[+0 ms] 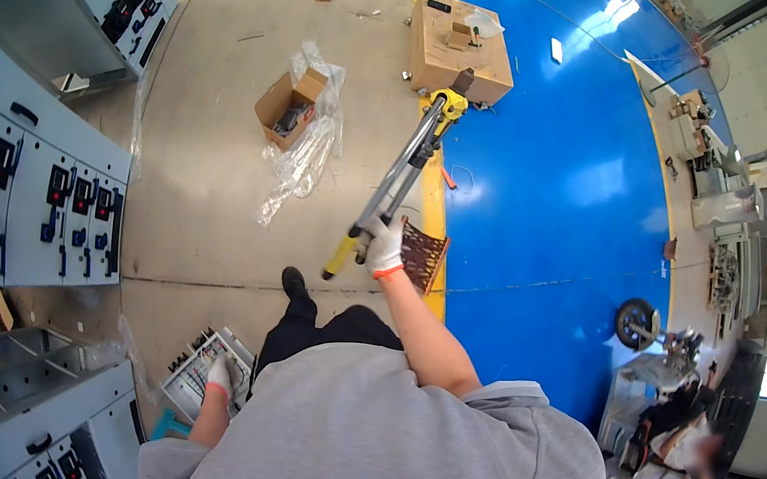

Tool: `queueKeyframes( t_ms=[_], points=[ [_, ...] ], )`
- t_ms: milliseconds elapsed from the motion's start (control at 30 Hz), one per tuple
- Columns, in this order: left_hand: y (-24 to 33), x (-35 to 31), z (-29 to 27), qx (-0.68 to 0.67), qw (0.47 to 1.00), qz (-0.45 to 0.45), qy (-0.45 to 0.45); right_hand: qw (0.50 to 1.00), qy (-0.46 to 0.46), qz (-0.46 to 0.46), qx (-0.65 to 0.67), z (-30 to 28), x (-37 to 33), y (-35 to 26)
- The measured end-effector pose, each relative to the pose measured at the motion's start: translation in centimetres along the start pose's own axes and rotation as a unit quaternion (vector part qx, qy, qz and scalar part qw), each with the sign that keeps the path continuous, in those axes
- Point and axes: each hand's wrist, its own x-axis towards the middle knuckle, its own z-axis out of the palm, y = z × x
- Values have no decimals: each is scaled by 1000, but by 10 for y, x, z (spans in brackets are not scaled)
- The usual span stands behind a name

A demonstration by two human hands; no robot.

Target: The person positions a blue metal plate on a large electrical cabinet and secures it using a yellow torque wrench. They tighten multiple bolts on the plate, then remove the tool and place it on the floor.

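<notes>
My right hand (387,244), in a white glove with an orange cuff, is closed around the folded legs of a tripod (399,169). The tripod has silver-grey legs and yellow-and-black parts, and slants from a yellow end near my hand up to its yellow head. Low on the left, my left hand (220,373), also gloved in white, lies at a grey electrical unit (194,374) with wires and dark terminals. Its fingers are too small and partly hidden to read. A dark red perforated piece (421,255) stands just right of my right hand.
Grey switchgear cabinets (32,142) line the left. An open cardboard box (274,108) sits on clear plastic sheeting (320,133). A large carton (462,60) bearing small items stands ahead. Blue flooring (558,228) spreads right, with a wheel (635,323) and another person (688,453) beyond.
</notes>
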Motion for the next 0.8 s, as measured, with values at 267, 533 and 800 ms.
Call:
queueKeyframes(
  t_ms=[267,533,800],
  points=[
    [343,-24,392,350,855,285,-255,988,-86,122,-48,86,106,-49],
    [396,-9,715,174,837,284,-434,985,-160,-20,-55,136,297,-91],
    [503,51,881,102,841,352,-399,900,-345,13,-265,138,507,-219]
  ],
)
